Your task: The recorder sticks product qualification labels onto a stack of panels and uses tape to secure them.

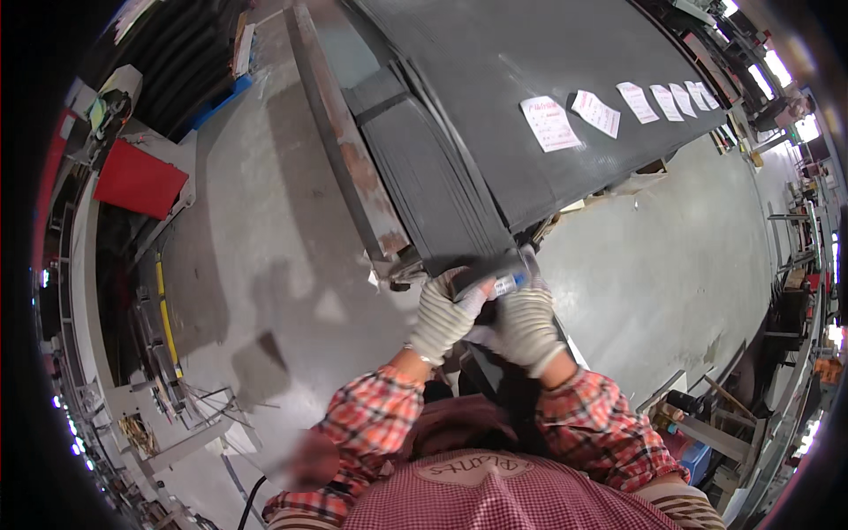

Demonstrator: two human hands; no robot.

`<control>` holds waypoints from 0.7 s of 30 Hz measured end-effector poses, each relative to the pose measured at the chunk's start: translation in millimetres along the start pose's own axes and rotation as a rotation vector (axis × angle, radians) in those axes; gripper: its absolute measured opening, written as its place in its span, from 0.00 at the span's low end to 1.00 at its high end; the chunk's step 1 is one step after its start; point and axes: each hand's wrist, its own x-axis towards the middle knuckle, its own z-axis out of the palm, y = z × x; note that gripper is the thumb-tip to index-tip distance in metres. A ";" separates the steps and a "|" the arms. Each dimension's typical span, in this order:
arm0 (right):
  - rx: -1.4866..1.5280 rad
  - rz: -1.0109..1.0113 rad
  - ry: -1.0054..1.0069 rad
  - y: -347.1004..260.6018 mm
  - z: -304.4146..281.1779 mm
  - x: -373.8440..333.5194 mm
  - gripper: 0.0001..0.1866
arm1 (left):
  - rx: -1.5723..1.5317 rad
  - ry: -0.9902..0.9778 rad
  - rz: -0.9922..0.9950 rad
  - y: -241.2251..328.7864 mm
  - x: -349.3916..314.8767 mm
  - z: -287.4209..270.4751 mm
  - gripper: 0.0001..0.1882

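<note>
Both my hands wear off-white ribbed knit gloves and meet at the near end of a stack of long dark grey strips (437, 181). My left hand (439, 316) is closed, its thumb pressed on a dark grey piece (484, 268) whose kind I cannot make out. A small blue and white part (505, 284) shows between the hands. Close beside it, my right hand (527, 327) is closed too, its fingertips blurred and partly hidden. A large dark grey panel (468, 53) lies to the right of the strips.
Several printed paper sheets (549, 124) lie on the panel. Left of the strips runs a rusty metal beam (340, 132). A red panel (141, 179) and a yellow bar (166, 305) are at the left. Racks with a blue container (696, 459) stand at the lower right.
</note>
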 end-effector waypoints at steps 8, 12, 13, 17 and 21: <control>-0.080 -0.545 -0.352 41.2 -82.9 36.7 0.22 | 0.849 0.034 0.483 -19.1 22.3 13.4 0.37; -0.306 -0.455 -0.150 101.0 -42.8 56.0 0.12 | 0.914 0.014 0.401 -9.9 19.1 19.2 0.45; -0.210 -0.381 -0.103 116.4 -22.9 54.4 0.12 | 0.912 0.036 0.388 -6.0 19.3 20.9 0.45; -0.491 0.017 -0.479 185.1 50.0 64.7 0.11 | 0.659 -0.132 0.201 11.9 15.4 7.4 0.41; 0.907 0.445 -0.223 228.3 52.7 60.6 0.18 | 1.042 0.400 0.769 21.7 25.0 -37.2 0.36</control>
